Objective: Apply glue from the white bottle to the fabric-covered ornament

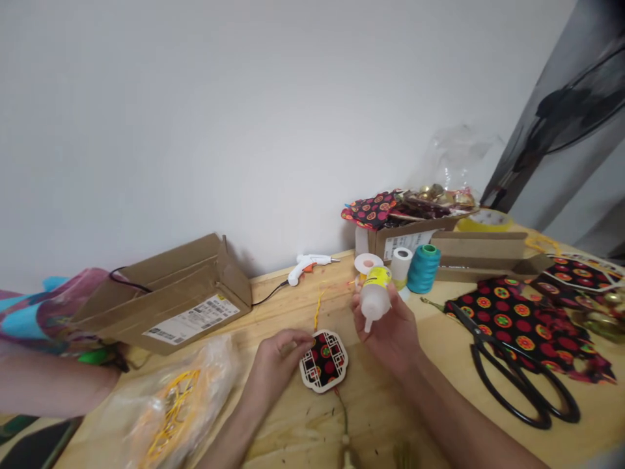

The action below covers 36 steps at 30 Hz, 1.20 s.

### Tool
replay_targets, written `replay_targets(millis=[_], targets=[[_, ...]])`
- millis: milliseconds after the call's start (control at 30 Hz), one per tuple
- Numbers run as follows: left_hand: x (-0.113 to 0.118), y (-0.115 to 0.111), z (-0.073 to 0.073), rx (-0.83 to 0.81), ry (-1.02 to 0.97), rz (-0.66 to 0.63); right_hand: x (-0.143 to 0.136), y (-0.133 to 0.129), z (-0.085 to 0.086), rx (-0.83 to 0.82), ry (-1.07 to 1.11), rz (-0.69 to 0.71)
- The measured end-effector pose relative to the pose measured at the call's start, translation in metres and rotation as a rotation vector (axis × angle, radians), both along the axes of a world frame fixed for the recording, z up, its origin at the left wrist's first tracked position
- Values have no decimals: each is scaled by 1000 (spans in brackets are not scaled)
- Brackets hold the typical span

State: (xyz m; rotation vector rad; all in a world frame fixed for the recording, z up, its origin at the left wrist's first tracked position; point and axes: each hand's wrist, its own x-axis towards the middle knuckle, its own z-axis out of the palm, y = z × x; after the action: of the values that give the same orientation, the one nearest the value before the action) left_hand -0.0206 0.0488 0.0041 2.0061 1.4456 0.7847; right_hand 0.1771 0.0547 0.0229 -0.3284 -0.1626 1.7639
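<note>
My right hand (398,335) is wrapped round a clear squeeze bottle (375,301) with a yellow label, its narrow nozzle tilted downward. The bottle is above and to the right of a flat ornament (324,360), apart from it. This ornament has a pale cut-out lattice frame over black fabric with red and green flowers. At its upper left edge, my left hand (282,358) pinches the frame between thumb and fingers. A yellow cord (317,312) runs from the ornament's top, and a thin greenish cord (344,413) hangs from its bottom.
Large black scissors (517,371) lie on patterned fabric (517,319) at right. Behind stand a teal thread spool (424,269), a white glue gun (310,268) and a filled cardboard box (405,238). At left are another box (195,312), a plastic bag (180,410) and another person's arm (53,381).
</note>
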Motion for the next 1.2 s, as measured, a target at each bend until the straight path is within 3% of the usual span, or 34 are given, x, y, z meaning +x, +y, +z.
replay_targets(millis=[200,667,900,1067,1200], targets=[[12,1,-6,55,62,-144,-2,-2,-1,44,98,42],[6,-9,-5,24,88,-161,0,1,-2,37,100,18],[-1,-27,-13,200,418,-177,-1,1,-4,49,67,30],[0,-29,-23,309,470,-200,-1,1,-4,7,75,28],[1,-29,-23,323,461,-199,-1,1,-3,-6,85,17]])
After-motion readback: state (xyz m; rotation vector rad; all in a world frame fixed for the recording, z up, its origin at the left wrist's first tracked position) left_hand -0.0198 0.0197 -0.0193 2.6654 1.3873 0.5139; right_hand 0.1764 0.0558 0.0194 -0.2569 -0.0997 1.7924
